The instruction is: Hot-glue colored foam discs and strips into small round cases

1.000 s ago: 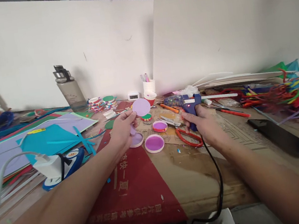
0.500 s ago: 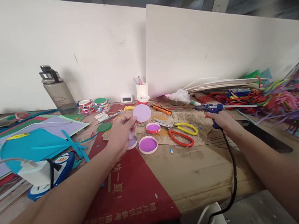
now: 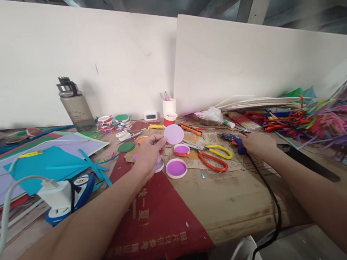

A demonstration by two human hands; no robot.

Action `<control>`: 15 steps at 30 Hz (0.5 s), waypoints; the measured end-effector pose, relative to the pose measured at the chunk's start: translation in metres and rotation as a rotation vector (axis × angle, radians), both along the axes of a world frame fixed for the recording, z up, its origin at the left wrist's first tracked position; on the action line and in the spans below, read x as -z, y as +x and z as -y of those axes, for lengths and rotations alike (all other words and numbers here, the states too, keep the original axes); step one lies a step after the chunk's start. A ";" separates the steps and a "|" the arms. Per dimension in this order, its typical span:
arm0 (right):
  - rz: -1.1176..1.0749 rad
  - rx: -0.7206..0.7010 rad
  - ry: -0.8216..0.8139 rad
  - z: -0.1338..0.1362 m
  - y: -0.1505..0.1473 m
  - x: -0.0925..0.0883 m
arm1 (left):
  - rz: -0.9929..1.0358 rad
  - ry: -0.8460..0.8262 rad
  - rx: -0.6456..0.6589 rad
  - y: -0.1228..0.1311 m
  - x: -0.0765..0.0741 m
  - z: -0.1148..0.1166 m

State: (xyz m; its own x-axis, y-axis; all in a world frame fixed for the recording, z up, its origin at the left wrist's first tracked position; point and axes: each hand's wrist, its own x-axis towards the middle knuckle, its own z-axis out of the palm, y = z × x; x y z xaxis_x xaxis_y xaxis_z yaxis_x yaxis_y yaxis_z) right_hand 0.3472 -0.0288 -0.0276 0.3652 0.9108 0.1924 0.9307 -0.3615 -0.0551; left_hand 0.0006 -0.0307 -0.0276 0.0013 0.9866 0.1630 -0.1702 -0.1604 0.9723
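Observation:
My left hand [image 3: 149, 155] pinches a pale lilac disc [image 3: 174, 134] by its edge, above the table. Below it lie a round lid with a purple inside [image 3: 176, 168], a smaller red-rimmed purple one [image 3: 182, 149], and a lilac one [image 3: 159, 165] partly hidden by my hand. To the right, my right hand [image 3: 259, 143] is closed around the handle of a blue glue gun [image 3: 233, 139], which is low over the cardboard with its nozzle pointing left. Scissors [image 3: 212, 154] with one red and one yellow handle lie open between my hands.
A water bottle [image 3: 76, 107] stands at the back left, by stacked round pieces [image 3: 122, 120]. Coloured sheets [image 3: 58, 161] and a power strip [image 3: 83, 188] lie left. Paper cups [image 3: 169, 107] hold pens. Pipe cleaners [image 3: 284, 118] heap up right. The gun's black cord [image 3: 277, 210] hangs over the front edge.
My right hand has lowered the glue gun towards the table and moved it slightly left. My left hand keeps hold of the lilac disc. The whole view has shifted a little.

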 end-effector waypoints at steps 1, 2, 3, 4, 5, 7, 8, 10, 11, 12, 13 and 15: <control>0.012 0.016 0.019 0.002 -0.005 -0.003 | 0.013 -0.002 0.011 0.001 0.000 0.000; 0.015 0.011 0.044 0.003 -0.013 -0.007 | 0.025 -0.005 0.024 0.001 -0.001 0.000; 0.010 -0.016 0.073 0.004 -0.022 -0.010 | 0.037 -0.009 0.037 0.002 -0.001 0.001; -0.032 -0.111 0.135 0.005 -0.034 -0.013 | 0.051 -0.016 0.053 0.003 -0.001 0.002; -0.122 -0.245 0.178 0.006 -0.048 -0.016 | 0.065 -0.026 0.074 0.004 -0.001 0.003; -0.418 -0.472 0.226 0.008 -0.080 -0.020 | 0.093 -0.052 0.126 0.005 -0.002 0.005; -0.590 -0.564 0.216 0.009 -0.096 -0.022 | 0.104 -0.064 0.152 0.005 -0.002 0.006; -0.853 -0.762 0.180 0.012 -0.125 -0.022 | 0.122 -0.084 0.191 0.005 -0.002 0.007; -0.919 -0.839 0.176 0.014 -0.136 -0.022 | 0.132 -0.091 0.199 0.004 -0.002 0.007; -0.976 -0.881 0.186 0.016 -0.144 -0.020 | 0.144 -0.095 0.204 0.004 -0.001 0.007; -1.021 -0.907 0.204 0.017 -0.150 -0.018 | 0.153 -0.099 0.208 0.003 0.000 0.006; -1.122 -0.921 0.218 0.018 -0.154 -0.011 | 0.159 -0.103 0.216 0.003 0.003 0.005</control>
State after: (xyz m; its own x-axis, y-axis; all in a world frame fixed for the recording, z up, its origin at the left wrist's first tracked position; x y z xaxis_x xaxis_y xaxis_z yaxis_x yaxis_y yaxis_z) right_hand 0.1935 -0.0468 -0.0162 -0.2690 0.8904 0.3672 0.2560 0.4337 -0.8639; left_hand 0.0038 -0.0356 -0.0310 0.1960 0.9776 0.0766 -0.3411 -0.0053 0.9400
